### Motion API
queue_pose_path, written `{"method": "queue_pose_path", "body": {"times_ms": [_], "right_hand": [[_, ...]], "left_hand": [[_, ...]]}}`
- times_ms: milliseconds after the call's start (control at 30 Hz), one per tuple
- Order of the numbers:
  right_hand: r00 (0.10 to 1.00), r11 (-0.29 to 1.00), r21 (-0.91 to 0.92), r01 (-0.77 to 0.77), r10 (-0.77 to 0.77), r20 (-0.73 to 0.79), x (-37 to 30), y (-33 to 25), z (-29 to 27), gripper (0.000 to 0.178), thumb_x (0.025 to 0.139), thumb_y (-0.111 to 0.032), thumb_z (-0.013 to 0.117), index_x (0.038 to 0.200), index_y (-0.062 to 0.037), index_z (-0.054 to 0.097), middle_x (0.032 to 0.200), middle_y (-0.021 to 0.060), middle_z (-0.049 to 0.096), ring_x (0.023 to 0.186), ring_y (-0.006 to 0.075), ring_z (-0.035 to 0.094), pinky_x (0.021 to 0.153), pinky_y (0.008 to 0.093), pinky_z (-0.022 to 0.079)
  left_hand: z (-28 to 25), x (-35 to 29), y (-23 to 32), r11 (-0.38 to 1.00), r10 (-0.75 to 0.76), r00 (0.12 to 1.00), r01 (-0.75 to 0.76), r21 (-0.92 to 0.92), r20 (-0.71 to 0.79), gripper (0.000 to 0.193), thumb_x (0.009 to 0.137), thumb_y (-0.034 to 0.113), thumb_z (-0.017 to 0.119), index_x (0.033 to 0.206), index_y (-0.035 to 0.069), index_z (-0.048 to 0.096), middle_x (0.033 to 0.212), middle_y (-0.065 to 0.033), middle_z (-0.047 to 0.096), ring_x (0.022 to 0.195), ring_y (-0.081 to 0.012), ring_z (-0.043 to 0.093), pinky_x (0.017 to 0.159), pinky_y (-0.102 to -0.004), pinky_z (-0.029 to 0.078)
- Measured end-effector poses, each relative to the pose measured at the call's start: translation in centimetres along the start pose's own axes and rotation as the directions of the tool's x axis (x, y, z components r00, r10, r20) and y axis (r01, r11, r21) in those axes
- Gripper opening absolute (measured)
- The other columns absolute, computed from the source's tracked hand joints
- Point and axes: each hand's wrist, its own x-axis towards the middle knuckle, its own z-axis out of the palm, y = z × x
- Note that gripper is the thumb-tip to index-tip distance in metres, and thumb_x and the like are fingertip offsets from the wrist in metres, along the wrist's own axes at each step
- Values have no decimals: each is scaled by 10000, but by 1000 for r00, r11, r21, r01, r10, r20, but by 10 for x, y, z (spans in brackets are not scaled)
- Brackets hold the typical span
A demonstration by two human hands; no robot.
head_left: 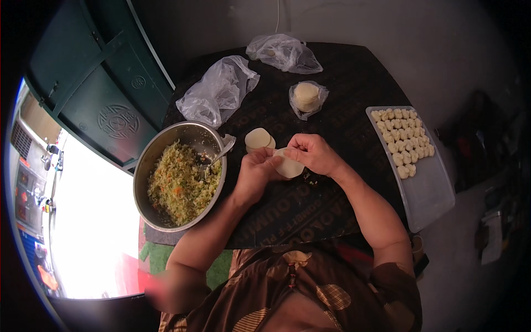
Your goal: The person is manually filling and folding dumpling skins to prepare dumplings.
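Observation:
Between my two hands, above the dark table, is a round white dumpling wrapper [289, 167]. My left hand [256, 170] pinches its left edge, thumb on top. The fingers of my right hand [315, 153] grip its upper right edge. Just beyond my left hand lies a small stack of wrappers [258, 137]. To the left stands a steel bowl [139, 191] of chopped vegetable filling [178, 185], with a metal spoon [222, 149] leaning in it. On the right, a translucent tray [426, 191] holds rows of pleated dumplings [402, 135] at its far part.
Toward the back of the table [354, 83] is a wrapper stack [306, 95] in a plastic bag. Two crumpled clear bags, a left one [218, 91] and a far one [283, 53], lie near it. Crumbs of filling [311, 179] dot the tabletop. A green door [105, 94] stands at left.

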Motion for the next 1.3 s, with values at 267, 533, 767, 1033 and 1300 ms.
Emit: {"method": "queue_pose_path", "body": {"times_ms": [267,533,767,1033,1300], "right_hand": [[993,996,-35,81,-83,-81,1,4,0,171,897,-130,606,788,-1,588,672,6,573,648,61,501,566,255,429],[990,993,87,81,-70,-119,1,1,2,148,898,-134,609,825,-4,611,715,-5,582,686,62,510,617,242,443],[996,994,-71,88,-89,-15,-2,-6,2,103,889,-96,616,833,-10,605,741,-22,587,709,40,514,633,219,446],[991,996,43,76,-70,-117,0,1,5,119,896,-90,609,812,-7,599,728,-25,579,705,37,512,624,225,444],[990,981,180,74,-50,-132,0,-1,0,109,897,-111,609,846,-15,620,747,-30,582,710,37,507,635,214,435]], "left_hand": [[1,0,5,999,-32,999,32,-35,-14,145,912,73,559,976,-56,547,907,-139,643,777,-207,662,697,-330,594],[-1,0,3,1000,-25,999,26,3,-22,154,887,90,601,960,-43,569,911,-130,656,793,-199,668,730,-329,584],[-1,0,1,998,-7,999,4,58,51,147,887,86,608,949,-42,571,893,-122,662,773,-186,668,730,-318,582],[0,-1,2,1000,-28,999,28,4,43,159,896,100,612,964,-36,564,912,-126,658,816,-205,668,754,-325,580],[-2,1,-5,989,136,982,-141,-34,-130,128,879,117,643,937,7,614,870,-63,657,741,-142,637,705,-274,541]]}}
